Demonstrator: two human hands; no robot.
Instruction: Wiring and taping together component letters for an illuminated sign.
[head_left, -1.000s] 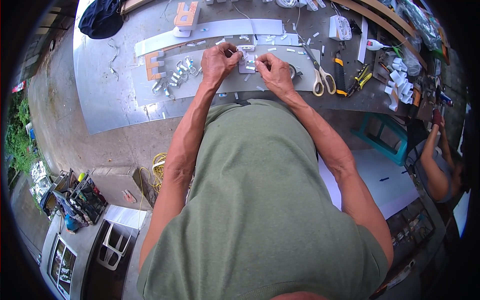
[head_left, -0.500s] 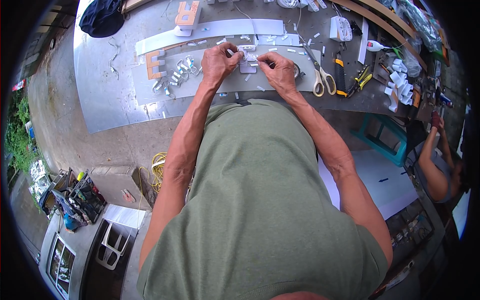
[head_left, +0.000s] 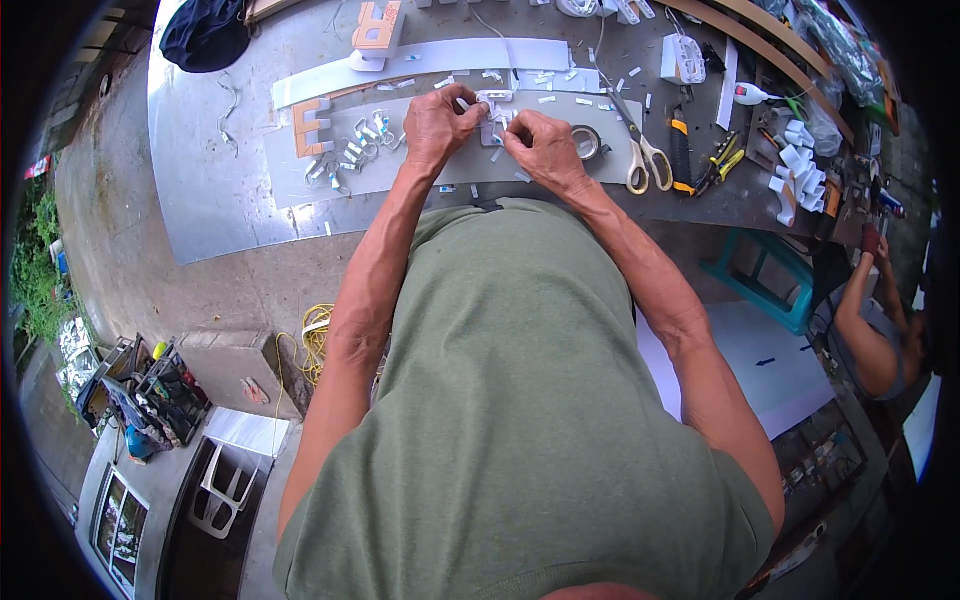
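Observation:
A small white letter-shaped piece point(head_left: 494, 132) lies between my hands on the grey sheet point(head_left: 400, 112). My left hand point(head_left: 440, 122) is closed, thumb and forefinger pinched at its upper left edge. At its lower right, my right hand point(head_left: 548, 150) is closed in a pinch; whatever is between those fingertips is too small to make out. Left of my left hand lies a looped chain of small white light modules point(head_left: 352, 156) on thin wires. A roll of tape point(head_left: 586, 142) sits just right of my right hand.
Scissors point(head_left: 645, 160), a yellow-black cutter point(head_left: 681, 150) and yellow-handled pliers point(head_left: 722, 160) lie to the right. Brown-faced letters point(head_left: 311, 128) and a white strip point(head_left: 430, 66) are on the metal table point(head_left: 215, 190). A teal stool point(head_left: 765, 280) stands below; a co-worker's arm point(head_left: 862, 320) shows far right.
My right hand has drawn slightly down and toward me, its fingers curling in more, uncovering more of the tape roll. My left hand stays in place.

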